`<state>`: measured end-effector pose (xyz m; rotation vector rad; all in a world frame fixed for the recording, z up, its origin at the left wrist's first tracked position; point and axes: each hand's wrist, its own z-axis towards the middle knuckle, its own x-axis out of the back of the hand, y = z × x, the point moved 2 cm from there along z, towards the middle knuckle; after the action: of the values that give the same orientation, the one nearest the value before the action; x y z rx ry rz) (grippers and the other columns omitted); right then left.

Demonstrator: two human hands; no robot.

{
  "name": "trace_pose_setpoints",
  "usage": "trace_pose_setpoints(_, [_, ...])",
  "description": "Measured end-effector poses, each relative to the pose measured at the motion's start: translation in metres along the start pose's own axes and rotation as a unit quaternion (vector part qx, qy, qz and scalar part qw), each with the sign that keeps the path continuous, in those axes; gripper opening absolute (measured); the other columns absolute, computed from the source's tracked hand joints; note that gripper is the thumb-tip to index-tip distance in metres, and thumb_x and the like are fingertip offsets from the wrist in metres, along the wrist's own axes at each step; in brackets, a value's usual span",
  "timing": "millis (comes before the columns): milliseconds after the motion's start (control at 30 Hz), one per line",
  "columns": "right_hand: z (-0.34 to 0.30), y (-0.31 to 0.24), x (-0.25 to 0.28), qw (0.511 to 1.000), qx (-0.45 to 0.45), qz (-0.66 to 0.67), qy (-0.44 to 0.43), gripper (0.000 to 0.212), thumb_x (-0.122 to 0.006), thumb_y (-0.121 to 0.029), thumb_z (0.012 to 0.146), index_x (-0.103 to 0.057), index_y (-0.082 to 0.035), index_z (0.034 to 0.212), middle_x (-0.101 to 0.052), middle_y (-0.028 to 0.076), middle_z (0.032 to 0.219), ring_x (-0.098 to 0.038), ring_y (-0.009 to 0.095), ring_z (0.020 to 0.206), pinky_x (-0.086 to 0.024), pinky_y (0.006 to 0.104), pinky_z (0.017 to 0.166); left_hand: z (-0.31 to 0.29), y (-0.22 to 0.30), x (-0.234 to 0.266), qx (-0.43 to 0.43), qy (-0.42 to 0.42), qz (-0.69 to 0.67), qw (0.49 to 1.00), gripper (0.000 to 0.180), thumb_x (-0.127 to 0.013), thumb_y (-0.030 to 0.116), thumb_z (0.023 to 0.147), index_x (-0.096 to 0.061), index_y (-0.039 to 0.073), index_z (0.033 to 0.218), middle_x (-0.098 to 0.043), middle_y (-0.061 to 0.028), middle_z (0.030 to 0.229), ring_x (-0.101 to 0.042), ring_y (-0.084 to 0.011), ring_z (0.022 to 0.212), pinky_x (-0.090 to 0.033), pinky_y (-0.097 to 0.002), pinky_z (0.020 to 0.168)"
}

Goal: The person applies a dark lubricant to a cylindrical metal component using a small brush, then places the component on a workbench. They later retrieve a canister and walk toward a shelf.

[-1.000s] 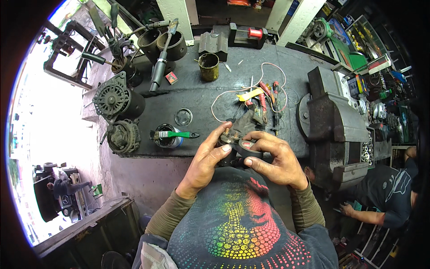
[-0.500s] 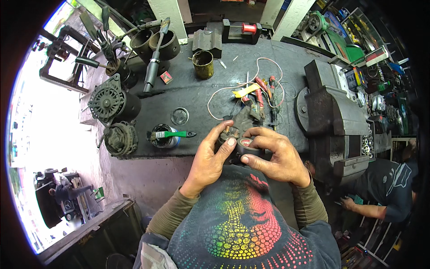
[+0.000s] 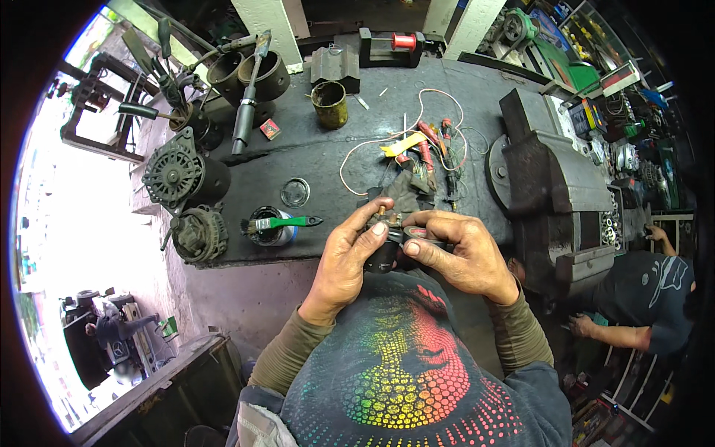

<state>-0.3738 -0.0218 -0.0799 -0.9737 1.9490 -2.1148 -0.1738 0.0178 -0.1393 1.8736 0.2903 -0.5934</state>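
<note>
Close to my body, just past the bench's near edge, my left hand (image 3: 341, 257) is closed round a black cylindrical part that looks like a starter solenoid (image 3: 381, 258). A copper-coloured terminal stud sticks up from its top, by my left fingertips. My right hand (image 3: 471, 257) grips a roll of black tape (image 3: 421, 234) between thumb and fingers, against the solenoid's upper end. Whether a strip of tape runs between them is hidden by my fingers. Beyond my hands lie a dark rag (image 3: 402, 195), red-handled tools (image 3: 425, 155) and a thin pale wire loop (image 3: 350, 155).
On the left stand an alternator (image 3: 176, 175), a second round unit (image 3: 199, 237) and a can with a green-handled brush (image 3: 298, 221) across it. A yellowish tin (image 3: 330, 106) stands farther back. A large vise (image 3: 555, 186) fills the right. Another person (image 3: 640, 298) works at far right.
The solenoid has turned so that more of its black body shows below my left thumb. The tape roll tips slightly in my right fingers. The other person's second hand now shows.
</note>
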Motion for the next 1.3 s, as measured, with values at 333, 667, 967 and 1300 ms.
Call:
trace_pose_setpoints(333, [-0.010,0.011,0.008,0.989,-0.057,-0.094,0.095,0.035,-0.078,-0.024,0.085,-0.066,0.001,0.108,-0.065,0.013,0.082,-0.064,0.024,0.072,-0.052,0.0395,0.070,-0.002,0.008,-0.004,-0.145,0.093,0.185,0.968,0.042,-0.061,0.020,0.108,-0.055,0.001,0.145,-0.065,-0.0049,0.117,-0.061,-0.0084,0.095,-0.052,-0.0253,0.083])
trace_pose_setpoints(667, [-0.007,0.007,0.020,0.996,-0.043,0.060,0.045,0.028,-0.073,-0.008,0.089,-0.063,0.002,0.113,-0.066,0.006,0.095,-0.064,0.013,0.090,-0.054,0.0308,0.083,-0.003,0.050,0.038,-0.152,0.097,0.085,0.980,0.056,-0.050,0.036,0.113,-0.038,0.009,0.161,-0.068,-0.0158,0.117,-0.071,-0.0190,0.089,-0.064,-0.0330,0.073])
trace_pose_setpoints(967, [0.009,-0.005,-0.003,0.987,0.000,0.160,0.010,0.056,-0.085,-0.016,0.081,-0.047,-0.005,0.121,-0.051,0.008,0.120,-0.052,0.015,0.111,-0.046,0.0320,0.100,-0.004,-0.004,0.017,-0.036,-0.020,0.022,0.999,0.031,-0.050,0.029,0.113,-0.064,0.005,0.127,-0.062,-0.0054,0.126,-0.063,-0.0152,0.109,-0.051,-0.0323,0.100])
trace_pose_setpoints(1300, [0.014,-0.001,-0.011,0.992,-0.072,0.097,-0.046,0.053,-0.082,-0.007,0.082,-0.048,-0.004,0.123,-0.050,0.006,0.119,-0.050,0.013,0.110,-0.048,0.0310,0.094,-0.004,0.009,0.008,-0.104,0.016,0.183,0.977,0.020,-0.077,0.018,0.097,-0.075,0.004,0.111,-0.067,-0.0097,0.119,-0.058,-0.0222,0.121,-0.042,-0.0382,0.110])
